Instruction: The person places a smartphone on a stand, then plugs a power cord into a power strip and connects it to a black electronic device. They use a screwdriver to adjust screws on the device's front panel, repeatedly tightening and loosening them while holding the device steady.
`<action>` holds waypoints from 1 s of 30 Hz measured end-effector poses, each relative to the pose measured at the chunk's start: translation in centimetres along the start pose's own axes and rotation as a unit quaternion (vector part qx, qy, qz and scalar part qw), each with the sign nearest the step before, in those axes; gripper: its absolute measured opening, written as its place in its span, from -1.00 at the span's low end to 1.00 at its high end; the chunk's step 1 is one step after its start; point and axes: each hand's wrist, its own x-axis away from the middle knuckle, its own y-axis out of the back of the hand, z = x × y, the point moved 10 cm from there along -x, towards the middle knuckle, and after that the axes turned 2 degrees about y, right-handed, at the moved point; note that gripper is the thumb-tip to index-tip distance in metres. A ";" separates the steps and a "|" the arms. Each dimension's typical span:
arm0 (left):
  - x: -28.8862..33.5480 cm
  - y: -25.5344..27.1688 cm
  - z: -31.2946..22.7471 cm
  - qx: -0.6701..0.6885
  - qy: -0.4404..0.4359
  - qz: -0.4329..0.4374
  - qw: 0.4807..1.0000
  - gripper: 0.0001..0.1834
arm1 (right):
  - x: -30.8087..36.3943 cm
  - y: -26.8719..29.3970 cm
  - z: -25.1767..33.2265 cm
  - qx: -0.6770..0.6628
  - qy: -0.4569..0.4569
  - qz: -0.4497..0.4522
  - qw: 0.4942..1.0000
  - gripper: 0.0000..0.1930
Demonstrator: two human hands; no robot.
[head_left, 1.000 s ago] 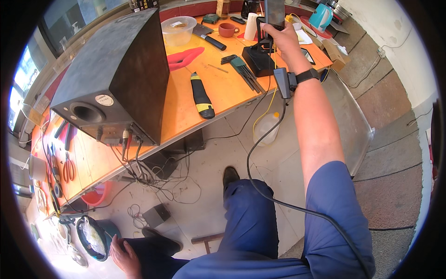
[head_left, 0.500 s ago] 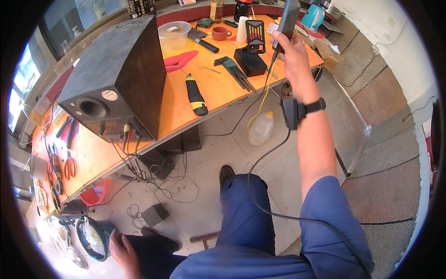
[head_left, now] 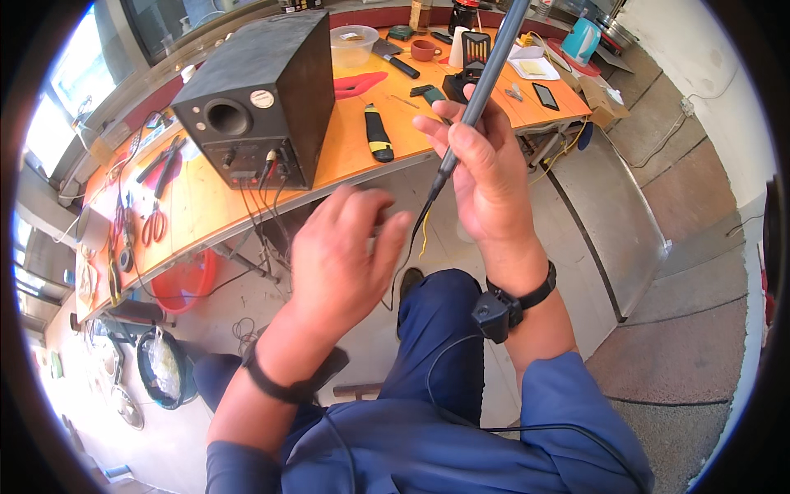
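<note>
Held slab (head_left: 485,74): dark grey, bluish along the edge. Lead (head_left: 429,202) at its end: black. Thin cord (head_left: 425,235) beside that: yellow. Speaker box (head_left: 247,70): dull black, label (head_left: 262,100) whitish. Tabletop (head_left: 350,148): orange. Tool handle (head_left: 378,132): black with yellow bands. Mug (head_left: 425,51): brick red. Kettle (head_left: 582,41): turquoise. Tub (head_left: 188,284): red. Scissors (head_left: 154,228): orange-red grips. Shirt (head_left: 395,440): blue. Trousers (head_left: 440,329): navy. Wrist straps (head_left: 540,288): black.

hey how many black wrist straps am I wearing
2: one strap sits just behind your left hand, the other strap behind your right hand, which holds a slim dark device.
</note>
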 end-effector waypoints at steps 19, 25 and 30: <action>0.9 -3.0 -1.3 -0.087 0.034 0.047 0.995 -0.75 | 2.7 -0.8 -2.0 -0.074 -0.003 -0.047 0.996 -0.51; 6.3 -6.9 -0.3 -0.121 0.044 0.152 0.980 -0.72 | 0.4 2.5 -0.7 -0.055 0.051 -0.122 0.990 -0.58; 10.5 -6.2 4.4 -0.102 0.108 0.168 0.975 -0.71 | -1.3 5.3 2.0 0.040 0.138 -0.083 0.986 -0.52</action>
